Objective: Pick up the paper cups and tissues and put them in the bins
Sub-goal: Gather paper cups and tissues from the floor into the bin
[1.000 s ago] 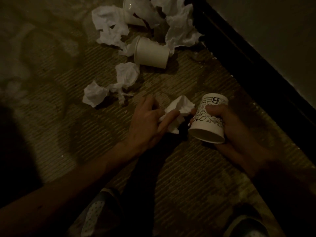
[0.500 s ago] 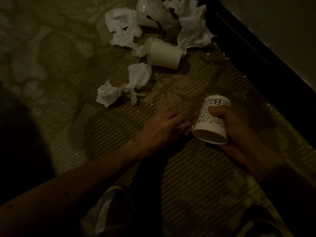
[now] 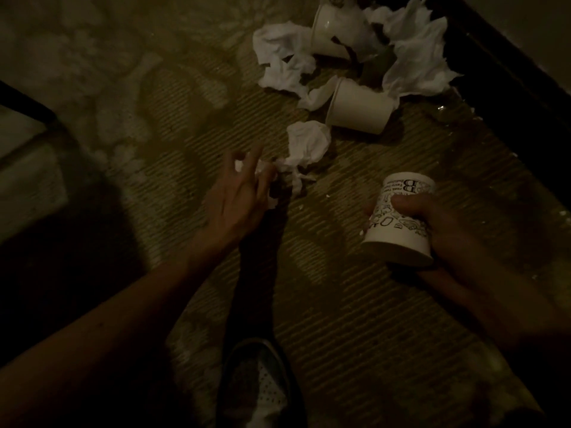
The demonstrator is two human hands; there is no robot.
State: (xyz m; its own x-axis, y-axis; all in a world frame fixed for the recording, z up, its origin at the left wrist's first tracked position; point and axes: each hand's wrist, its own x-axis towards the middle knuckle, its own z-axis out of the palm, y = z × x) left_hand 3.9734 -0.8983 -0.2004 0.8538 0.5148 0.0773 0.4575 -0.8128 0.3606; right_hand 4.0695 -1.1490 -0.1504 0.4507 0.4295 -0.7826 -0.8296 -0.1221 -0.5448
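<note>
**Left hand nearly on next tissue, right hand busy with cup**

A pale boxy thing (image 3: 27,168) sits at the left edge; too dark to tell if it is a bin.

The left hand (image 3: 238,196) is at centre frame, palm down and low over the carpet (image 3: 355,304). Its fingers are loosely spread and curled, with a small tissue (image 3: 263,173) showing white between them and under the palm, so it looks gripped.

A crumpled tissue (image 3: 309,143) lies just up and right of those fingertips. Its twisted tail trails down toward them, touching or nearly so. The left hand is clearly the nearer one, and a short reach up-right should take it.

Further up-right a plain cup (image 3: 358,111) lies on its side, mouth to the left, long axis roughly across the frame. Behind it, top centre, are more tissues (image 3: 282,57) and a second tipped cup (image 3: 333,35).

At right, the right hand (image 3: 438,233) holds a printed cup (image 3: 401,223). Its thumb lies across the wall, fingers wrapped behind, mouth toward the camera.

A shoe (image 3: 262,387) is at bottom centre.
</note>
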